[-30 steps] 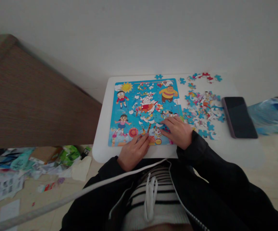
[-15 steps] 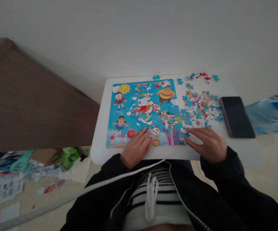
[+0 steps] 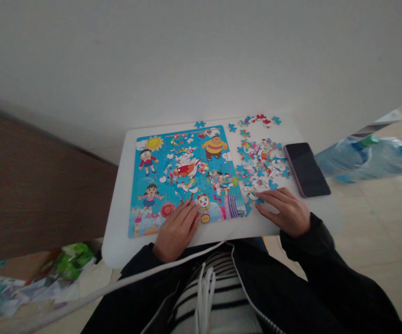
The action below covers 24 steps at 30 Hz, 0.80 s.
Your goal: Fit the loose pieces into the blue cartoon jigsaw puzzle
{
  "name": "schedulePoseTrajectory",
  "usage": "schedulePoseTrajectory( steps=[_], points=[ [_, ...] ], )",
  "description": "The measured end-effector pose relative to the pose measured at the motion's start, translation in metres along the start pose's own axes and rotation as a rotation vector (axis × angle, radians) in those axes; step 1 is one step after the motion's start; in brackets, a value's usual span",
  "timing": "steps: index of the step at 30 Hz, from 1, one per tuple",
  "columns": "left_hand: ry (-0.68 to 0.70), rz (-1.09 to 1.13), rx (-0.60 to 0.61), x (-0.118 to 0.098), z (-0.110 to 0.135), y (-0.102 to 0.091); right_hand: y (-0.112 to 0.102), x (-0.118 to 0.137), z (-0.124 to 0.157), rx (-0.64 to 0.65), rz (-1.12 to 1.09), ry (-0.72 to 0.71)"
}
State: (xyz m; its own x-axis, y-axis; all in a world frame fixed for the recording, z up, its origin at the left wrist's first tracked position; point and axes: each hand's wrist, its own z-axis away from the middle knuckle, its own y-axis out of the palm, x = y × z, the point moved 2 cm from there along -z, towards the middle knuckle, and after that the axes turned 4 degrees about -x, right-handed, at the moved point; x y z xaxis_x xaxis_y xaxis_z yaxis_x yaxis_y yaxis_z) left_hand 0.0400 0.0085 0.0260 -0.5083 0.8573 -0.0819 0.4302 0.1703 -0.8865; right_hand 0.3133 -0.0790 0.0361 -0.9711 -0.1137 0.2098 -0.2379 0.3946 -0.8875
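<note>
A blue cartoon jigsaw puzzle [image 3: 162,178] lies flat in its tray on a small white table [image 3: 115,232]. My left hand [image 3: 177,227] rests palm down over the puzzle's lower edge, fingers stretched out and holding nothing. Right of the puzzle, my right hand [image 3: 286,211] has its thumb and fingers apart. Its fingertips touch a white and blue puzzle piece [image 3: 251,193] on the tabletop, close to the tray's right edge. Just beyond those fingers is a pile of loose puzzle pieces [image 3: 263,157], several of them overlapping.
A dark phone [image 3: 307,169] lies right of the pile. One blue piece [image 3: 200,124] sits above the tray. Large clear plastic bottles [image 3: 360,160] stand beyond the table's right side. Brown wooden furniture [image 3: 41,185] is at left, with a white cord [image 3: 127,283] across my front.
The camera view has turned, so the whole table appears further left. My right hand has shifted slightly right, away from the tray's edge. My left hand stays on the puzzle.
</note>
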Motion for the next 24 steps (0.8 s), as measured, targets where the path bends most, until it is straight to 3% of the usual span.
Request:
schedulePoseTrajectory(
  steps=[8,12,15,19,24],
  points=[
    [-0.020,0.035,-0.049,0.000,0.004,0.004,0.002,-0.014,-0.023,0.042,0.113,0.013],
    [-0.025,0.025,-0.050,0.000,0.006,0.006,-0.013,-0.054,-0.044,0.105,0.235,0.138],
    [-0.037,0.022,-0.065,-0.001,0.008,0.007,-0.017,-0.084,-0.060,0.249,0.291,0.193],
    [-0.035,0.024,-0.073,-0.002,0.008,0.007,-0.010,-0.104,-0.079,0.317,0.295,0.195],
    [-0.040,0.020,-0.070,-0.002,0.008,0.007,0.007,-0.105,-0.097,0.351,0.294,0.191]
  ],
)
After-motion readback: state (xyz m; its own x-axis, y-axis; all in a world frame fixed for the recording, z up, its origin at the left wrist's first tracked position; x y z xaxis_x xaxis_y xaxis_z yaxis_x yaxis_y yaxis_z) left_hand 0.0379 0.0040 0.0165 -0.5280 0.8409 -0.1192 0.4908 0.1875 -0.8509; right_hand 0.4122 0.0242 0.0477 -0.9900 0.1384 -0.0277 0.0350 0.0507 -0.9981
